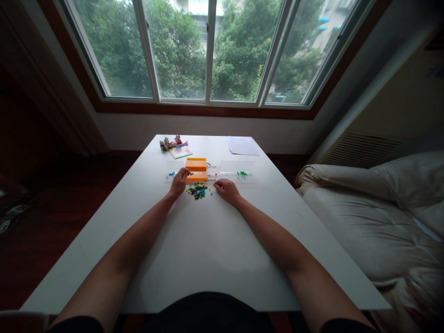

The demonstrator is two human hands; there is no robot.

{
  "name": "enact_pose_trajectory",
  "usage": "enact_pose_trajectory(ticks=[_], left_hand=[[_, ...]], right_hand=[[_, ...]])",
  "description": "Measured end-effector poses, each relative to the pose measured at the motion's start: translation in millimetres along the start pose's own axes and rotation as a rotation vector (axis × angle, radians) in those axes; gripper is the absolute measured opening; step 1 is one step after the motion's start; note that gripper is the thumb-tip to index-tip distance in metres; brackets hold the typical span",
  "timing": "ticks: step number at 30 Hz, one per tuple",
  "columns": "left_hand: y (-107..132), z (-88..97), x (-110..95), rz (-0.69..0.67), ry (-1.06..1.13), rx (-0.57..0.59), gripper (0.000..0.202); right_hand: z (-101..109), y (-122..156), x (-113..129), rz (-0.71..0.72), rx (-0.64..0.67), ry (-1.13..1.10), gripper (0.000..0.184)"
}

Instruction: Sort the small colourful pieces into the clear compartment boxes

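Note:
A small heap of many-coloured tiny pieces [197, 190] lies on the white table [204, 240]. Behind it stands an orange box [196, 169], flanked by clear trays: the left tray [172, 172] holds a few blue pieces, the right tray [237, 171] a few green ones. My left hand [180, 180] rests left of the heap beside the orange box, fingers pinched together on something too small to name. Just right of the heap, my right hand [226, 188] lies on the table with its fingers curled down.
A small colourful built model [169, 143] and a booklet [180, 152] sit at the far left of the table, a white sheet of paper [242, 145] at the far right. A cushioned sofa [381, 208] stands to the right. A window fills the wall beyond.

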State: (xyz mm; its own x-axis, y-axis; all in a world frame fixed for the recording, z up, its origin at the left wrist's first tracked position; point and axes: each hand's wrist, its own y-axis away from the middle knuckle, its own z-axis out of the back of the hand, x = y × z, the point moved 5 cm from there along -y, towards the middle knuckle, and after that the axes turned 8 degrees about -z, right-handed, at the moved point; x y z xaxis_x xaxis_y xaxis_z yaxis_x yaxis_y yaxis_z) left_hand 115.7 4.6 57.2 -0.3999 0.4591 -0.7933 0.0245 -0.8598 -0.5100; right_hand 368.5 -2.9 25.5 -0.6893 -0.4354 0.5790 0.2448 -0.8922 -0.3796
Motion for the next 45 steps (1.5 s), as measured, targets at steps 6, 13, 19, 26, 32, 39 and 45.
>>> enact_pose_trajectory(ticks=[6, 13, 19, 26, 32, 39, 45], left_hand=[[1.4, 0.5, 13.7, 0.073, 0.037, -0.052, 0.026], [-0.8, -7.3, 35.9, 0.118, 0.204, -0.026, 0.030], [1.1, -11.2, 40.2, 0.160, 0.223, -0.004, 0.036], [-0.4, -7.6, 34.2, 0.083, 0.060, 0.073, 0.038], [-1.5, -3.1, 30.2, -0.044, -0.347, 0.249, 0.023], [1.4, -4.8, 32.5, -0.100, -0.570, 0.435, 0.020], [0.7, -6.2, 35.4, -0.112, -0.544, 0.487, 0.022]], right_hand=[[0.5, -0.5, 0.1, 0.009, -0.007, -0.007, 0.011], [0.6, -0.8, 0.5, 0.013, -0.004, -0.010, 0.010], [-0.4, -1.2, -1.0, 0.018, -0.005, -0.011, 0.010], [-2.7, -2.0, -4.3, 0.021, -0.002, -0.011, 0.010], [-3.3, -1.1, -4.8, 0.029, -0.005, -0.009, 0.010], [-2.4, -1.1, -4.5, 0.032, -0.010, -0.013, 0.010], [-3.0, -0.8, -1.6, 0.072, 0.005, -0.006, 0.010]])
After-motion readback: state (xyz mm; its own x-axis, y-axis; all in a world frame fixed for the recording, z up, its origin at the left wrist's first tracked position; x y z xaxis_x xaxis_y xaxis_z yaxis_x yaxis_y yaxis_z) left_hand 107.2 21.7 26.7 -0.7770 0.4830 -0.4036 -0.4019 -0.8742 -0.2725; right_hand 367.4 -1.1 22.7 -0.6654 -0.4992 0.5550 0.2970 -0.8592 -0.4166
